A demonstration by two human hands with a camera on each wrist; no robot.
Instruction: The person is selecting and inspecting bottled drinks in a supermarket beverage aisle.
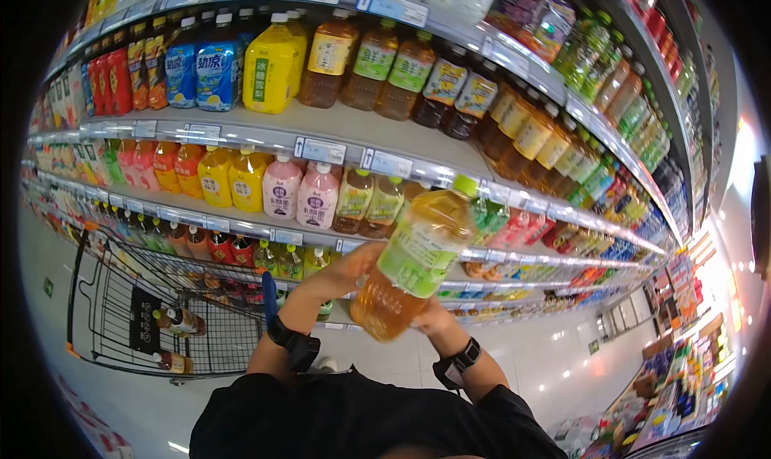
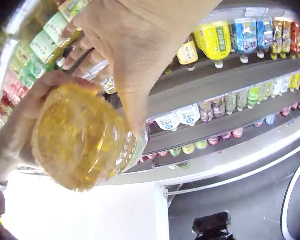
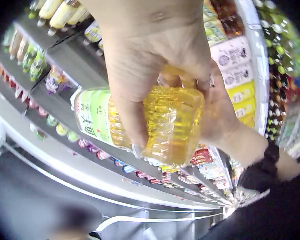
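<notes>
A large bottle of amber drink (image 1: 414,262) with a green cap and a green-and-white label is held up tilted in front of the shelves. My right hand (image 3: 155,55) grips it near its base, thumb across its side. In the head view that right hand (image 1: 434,318) is partly hidden behind the bottle. My left hand (image 1: 349,273) is at the bottle's left side, some fingers hidden behind it. The left wrist view shows the left hand (image 2: 135,42) with spread fingers and its thumb beside the label; a gap shows between thumb and fingers.
Shelves with a price-tag rail (image 1: 321,150) hold rows of bottled drinks, with yellow bottles (image 1: 269,67) and blue bottles (image 1: 217,69) at the upper left. A wire shopping cart (image 1: 229,326) with a few bottles stands at my left. Tiled floor (image 1: 530,354) extends to the right.
</notes>
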